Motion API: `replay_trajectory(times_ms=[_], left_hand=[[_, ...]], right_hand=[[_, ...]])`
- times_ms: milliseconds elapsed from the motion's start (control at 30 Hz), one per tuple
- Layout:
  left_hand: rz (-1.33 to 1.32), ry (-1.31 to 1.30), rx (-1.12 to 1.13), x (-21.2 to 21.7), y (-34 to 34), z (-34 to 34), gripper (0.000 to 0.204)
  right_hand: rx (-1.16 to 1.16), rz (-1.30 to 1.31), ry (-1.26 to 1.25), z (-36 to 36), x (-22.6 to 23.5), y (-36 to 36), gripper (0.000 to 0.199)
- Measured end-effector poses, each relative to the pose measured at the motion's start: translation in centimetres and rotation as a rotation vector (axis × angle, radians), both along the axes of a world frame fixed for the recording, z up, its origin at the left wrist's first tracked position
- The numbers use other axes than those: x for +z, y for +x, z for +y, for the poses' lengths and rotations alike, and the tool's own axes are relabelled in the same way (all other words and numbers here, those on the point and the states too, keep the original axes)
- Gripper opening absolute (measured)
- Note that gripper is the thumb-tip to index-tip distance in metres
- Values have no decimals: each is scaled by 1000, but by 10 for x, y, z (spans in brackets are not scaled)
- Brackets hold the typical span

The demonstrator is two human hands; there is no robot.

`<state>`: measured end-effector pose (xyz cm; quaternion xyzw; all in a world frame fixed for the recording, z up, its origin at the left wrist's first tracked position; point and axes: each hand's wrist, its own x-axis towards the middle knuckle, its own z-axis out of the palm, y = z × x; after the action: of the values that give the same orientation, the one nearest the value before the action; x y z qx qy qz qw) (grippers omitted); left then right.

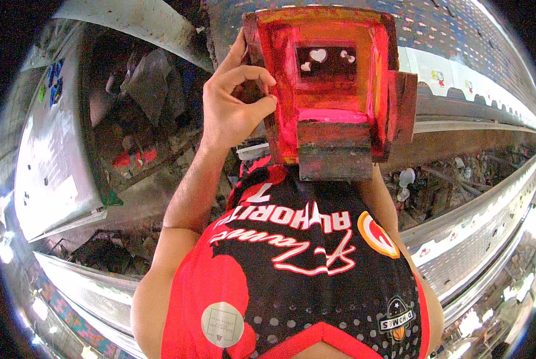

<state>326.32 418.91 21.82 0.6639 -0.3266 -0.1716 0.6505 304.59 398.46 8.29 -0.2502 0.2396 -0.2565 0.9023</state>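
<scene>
A wooden screen-printing frame, smeared with red and pink ink, is in front of my chest. Its small dark window shows light heart and bow shapes. My left hand is closed on the frame's left edge, thumb and forefinger curled at its side and the other fingers reaching up along it. Across the frame's near side lies a dark, ink-stained block; another block sticks out on the right. My right forearm runs up behind the frame, which hides my right hand.
White pieces with small cartoon prints and scalloped edges lie in a row along the long table ahead and right. A pale tabletop stands at the left. Cluttered, dark floor lies between. Further long tables run behind on the right.
</scene>
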Motion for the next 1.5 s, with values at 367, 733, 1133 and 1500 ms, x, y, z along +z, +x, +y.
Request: replay_trajectory(times_ms=[367, 733, 1133, 1500], left_hand=[[-53, 67, 36, -19, 2, 9, 24], [72, 79, 22, -34, 3, 8, 23], [-75, 116, 113, -65, 23, 27, 31], [67, 260, 312, -103, 70, 116, 33]], right_hand=[[61, 81, -54, 4, 5, 5, 61], [90, 123, -98, 2, 5, 8, 60], [119, 354, -404, -19, -3, 19, 59], [576, 1236, -2057, -12, -17, -53, 50]])
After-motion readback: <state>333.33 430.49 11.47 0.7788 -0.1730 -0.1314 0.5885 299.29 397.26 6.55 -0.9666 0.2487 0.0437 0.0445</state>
